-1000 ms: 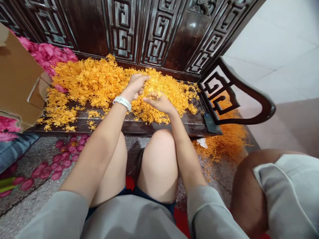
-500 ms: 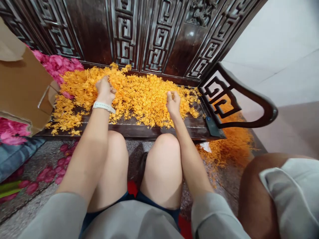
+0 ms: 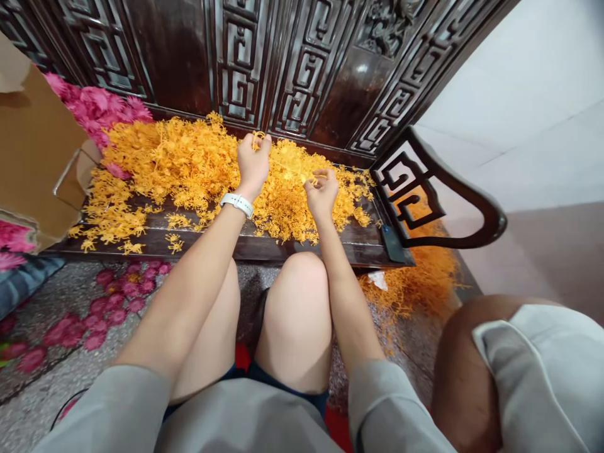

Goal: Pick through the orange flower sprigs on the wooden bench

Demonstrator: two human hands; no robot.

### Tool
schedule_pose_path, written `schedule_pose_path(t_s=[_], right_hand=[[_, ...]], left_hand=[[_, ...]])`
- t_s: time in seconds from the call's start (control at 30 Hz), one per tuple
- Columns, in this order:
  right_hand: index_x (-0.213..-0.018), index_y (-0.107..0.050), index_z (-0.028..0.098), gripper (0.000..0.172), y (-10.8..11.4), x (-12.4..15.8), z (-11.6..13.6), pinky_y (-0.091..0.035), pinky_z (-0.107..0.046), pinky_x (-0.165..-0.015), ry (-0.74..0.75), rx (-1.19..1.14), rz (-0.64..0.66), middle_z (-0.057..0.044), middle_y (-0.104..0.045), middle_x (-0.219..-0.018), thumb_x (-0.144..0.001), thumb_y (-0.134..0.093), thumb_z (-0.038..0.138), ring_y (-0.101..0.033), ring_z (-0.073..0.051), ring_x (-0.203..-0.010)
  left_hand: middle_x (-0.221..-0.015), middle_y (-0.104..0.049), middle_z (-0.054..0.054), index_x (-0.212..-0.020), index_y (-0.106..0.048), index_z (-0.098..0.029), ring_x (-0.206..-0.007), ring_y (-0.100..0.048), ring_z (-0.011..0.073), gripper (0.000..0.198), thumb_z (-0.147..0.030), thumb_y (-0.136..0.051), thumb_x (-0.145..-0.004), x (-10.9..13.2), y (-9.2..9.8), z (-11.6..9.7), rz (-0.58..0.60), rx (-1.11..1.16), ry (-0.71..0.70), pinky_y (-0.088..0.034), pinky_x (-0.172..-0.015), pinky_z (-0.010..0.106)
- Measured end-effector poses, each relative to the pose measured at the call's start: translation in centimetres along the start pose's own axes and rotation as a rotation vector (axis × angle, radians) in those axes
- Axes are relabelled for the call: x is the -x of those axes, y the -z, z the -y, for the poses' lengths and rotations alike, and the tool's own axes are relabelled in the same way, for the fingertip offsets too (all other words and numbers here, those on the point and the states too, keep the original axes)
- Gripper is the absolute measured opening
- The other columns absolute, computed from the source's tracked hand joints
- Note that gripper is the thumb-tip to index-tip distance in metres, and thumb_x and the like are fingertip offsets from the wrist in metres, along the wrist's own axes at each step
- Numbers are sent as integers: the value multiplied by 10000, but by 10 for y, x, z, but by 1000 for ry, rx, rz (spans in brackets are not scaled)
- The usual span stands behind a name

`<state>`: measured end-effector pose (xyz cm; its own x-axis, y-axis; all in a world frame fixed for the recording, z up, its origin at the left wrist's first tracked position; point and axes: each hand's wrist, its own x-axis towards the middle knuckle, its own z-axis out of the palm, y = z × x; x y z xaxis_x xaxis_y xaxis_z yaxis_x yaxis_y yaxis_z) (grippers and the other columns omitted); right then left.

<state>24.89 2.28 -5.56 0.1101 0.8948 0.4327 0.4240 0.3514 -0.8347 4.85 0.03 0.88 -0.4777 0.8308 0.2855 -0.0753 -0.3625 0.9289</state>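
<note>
A wide heap of orange-yellow flower pieces [image 3: 174, 160] covers the seat of a dark carved wooden bench [image 3: 207, 246]. My left hand [image 3: 253, 165], with a pale watch band [image 3: 237, 202] on its wrist, is raised over the back of the heap, its fingers pinched on a small orange piece. My right hand [image 3: 322, 192] is lower and to the right, over the heap, thumb and fingers curled together around a bit of orange too small to make out fully.
A cardboard box [image 3: 42, 151] stands at the left beside pink flowers [image 3: 97, 110]. The bench armrest [image 3: 491, 217] curves out at the right, near a dark phone-like object [image 3: 392, 244]. Another person's knee [image 3: 465, 371] is at the lower right. Pink pieces [image 3: 116, 301] lie on the floor.
My left hand has moved right, from the left part of the heap towards my right hand, and now pinches an orange piece. My right hand has shifted slightly left. The view has shifted a little.
</note>
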Motion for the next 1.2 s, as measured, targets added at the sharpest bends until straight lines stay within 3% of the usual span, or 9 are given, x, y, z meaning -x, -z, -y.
schedule_pose_path(t_s=[0.2,0.33,0.53,0.7,0.83,0.93,1.03,1.1,1.2], right_hand=[[-1368,-581,273,691,11,18,28,-605,-413,-945,-63,-207,330,-140,-662,-1427,-761,-818,500,-673,-293,-1292],[-1329,-623,246,698,18,30,47,-615,-373,-853,-256,-498,594,-123,-740,-1219,-763,-752,634,-726,-245,-1068],[-1117,-728,208,766,20,35,62,-590,-350,-757,-357,-572,831,-127,-770,-947,-846,-541,900,-704,-247,-936],[-838,-704,193,580,16,36,65,-527,-294,-733,-335,-518,831,-65,-713,-815,-873,-728,771,-636,-160,-769],[-638,-534,210,585,15,37,78,-369,-272,-569,-299,-513,970,32,-490,-589,-913,-773,668,-428,-100,-559],[-582,-484,209,634,22,40,99,-282,-273,-520,-219,-476,1224,52,-414,-534,-950,-750,652,-334,-78,-502],[-639,-642,172,594,36,46,117,-348,-280,-550,-106,-419,1630,-9,-575,-588,-983,-714,652,-457,-95,-533],[-671,-660,174,589,43,47,120,-369,-283,-572,-73,-452,1544,-20,-602,-629,-994,-696,664,-491,-106,-570],[-686,-594,201,589,42,43,107,-339,-278,-565,-147,-543,999,27,-486,-618,-944,-732,713,-422,-103,-577]], left_hand=[[-796,-520,27,-805,-475,-254,-816,-550,206,483,-576,-809,-938,5,-5,-1,22,-42,77,-454,-683,320],[-781,-481,17,-775,-449,-250,-798,-550,202,507,-550,-830,-924,9,-3,-7,-7,-107,10,-442,-663,308],[-752,-447,3,-747,-452,-244,-728,-539,182,492,-465,-858,-916,17,-10,-12,60,-70,-10,-381,-619,297],[-742,-478,2,-742,-466,-244,-699,-531,172,460,-430,-841,-934,18,-7,-15,112,-67,12,-378,-618,300],[-800,-589,23,-835,-555,-258,-661,-532,164,372,-520,-793,-953,13,-1,-10,153,-58,88,-360,-581,299],[-772,-595,13,-811,-518,-262,-649,-512,163,373,-479,-782,-961,1,7,2,24,-106,116,-356,-590,305],[-676,-487,-30,-757,-415,-267,-633,-454,155,453,-452,-767,-975,-17,25,15,-238,-155,165,-357,-612,303],[-644,-407,-55,-753,-391,-271,-619,-413,152,487,-494,-765,-972,-26,39,19,-283,-153,202,-347,-606,298],[-636,-378,-57,-773,-422,-275,-603,-387,155,488,-575,-756,-964,-31,47,14,-213,-106,176,-324,-576,302]])
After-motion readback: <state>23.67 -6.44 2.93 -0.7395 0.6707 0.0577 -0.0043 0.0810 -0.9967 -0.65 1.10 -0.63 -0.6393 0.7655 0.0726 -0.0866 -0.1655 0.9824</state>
